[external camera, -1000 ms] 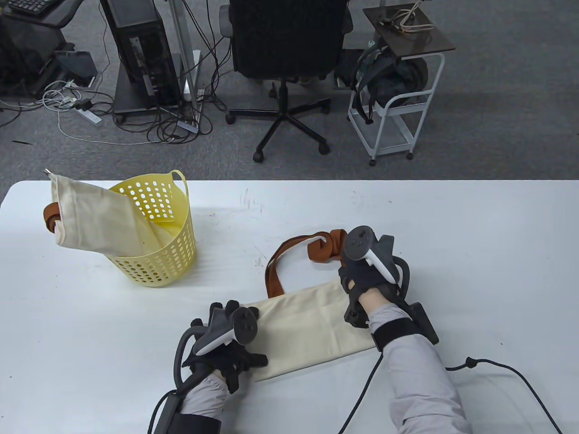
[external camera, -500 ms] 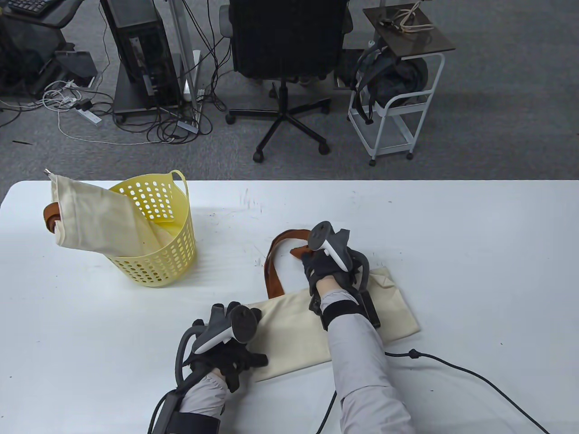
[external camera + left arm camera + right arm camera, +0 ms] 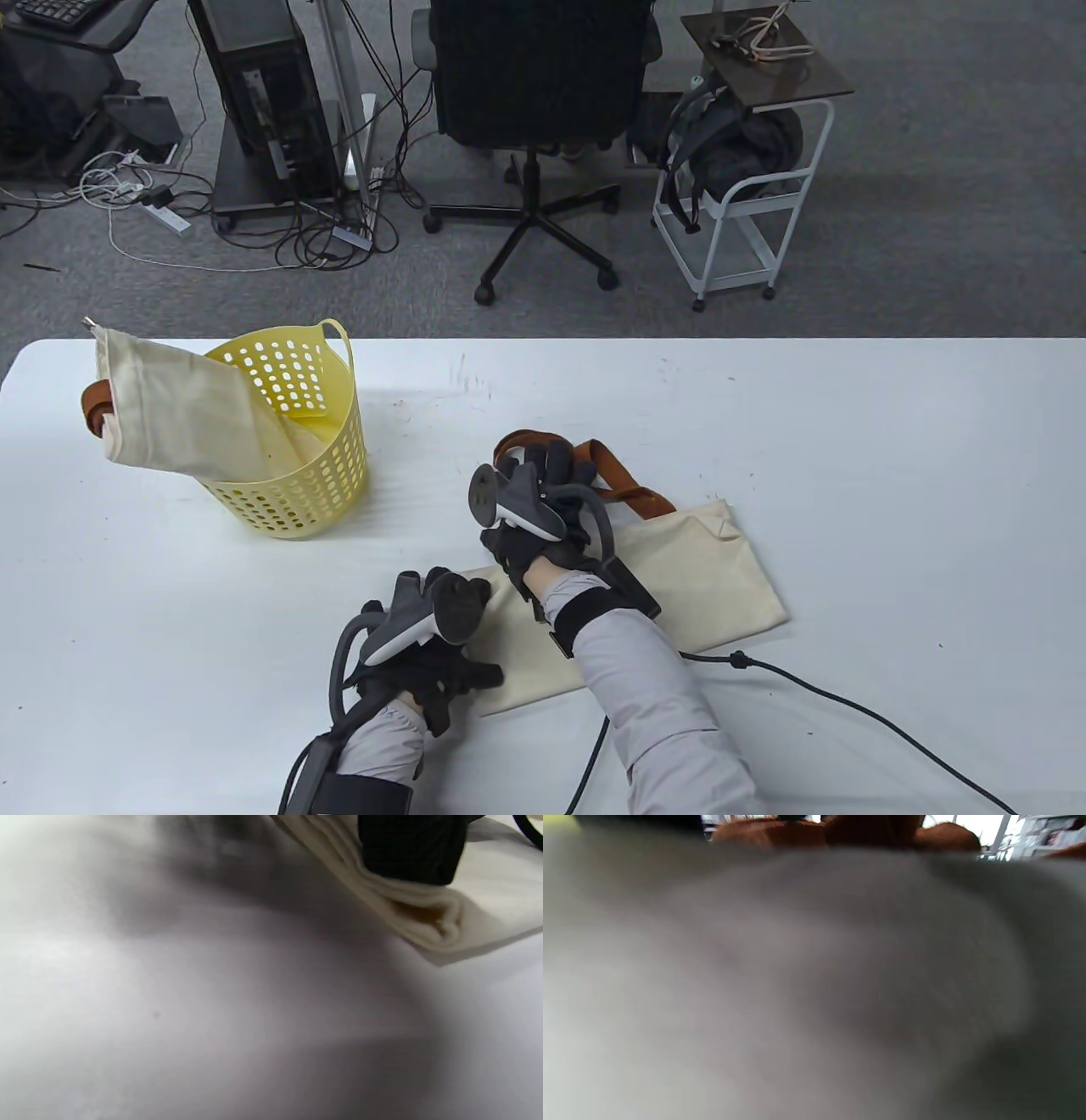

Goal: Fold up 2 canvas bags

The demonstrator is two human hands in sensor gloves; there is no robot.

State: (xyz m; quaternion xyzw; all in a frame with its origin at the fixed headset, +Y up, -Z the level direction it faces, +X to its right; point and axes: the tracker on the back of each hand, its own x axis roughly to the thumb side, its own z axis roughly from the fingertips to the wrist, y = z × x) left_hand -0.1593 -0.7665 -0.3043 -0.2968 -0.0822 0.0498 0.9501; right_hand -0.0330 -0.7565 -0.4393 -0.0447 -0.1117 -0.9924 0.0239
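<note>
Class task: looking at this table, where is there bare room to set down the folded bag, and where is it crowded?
Bare: right of the flat bag and along the far edge beyond it. Crowded: the basket corner, and where both hands, left hand and right hand, work.

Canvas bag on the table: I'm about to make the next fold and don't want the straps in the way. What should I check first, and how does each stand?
1. Left hand presses the canvas bag corner: ok.
2. Right hand on the brown straps: ok; whether gripped, cannot tell.
3. Straps tucked onto the bag: not ok, they lie beyond its top edge.
4. Bag flat: not ok, far right corner is turned over.
5. Second bag in the yellow basket, out of the way: ok.
</note>
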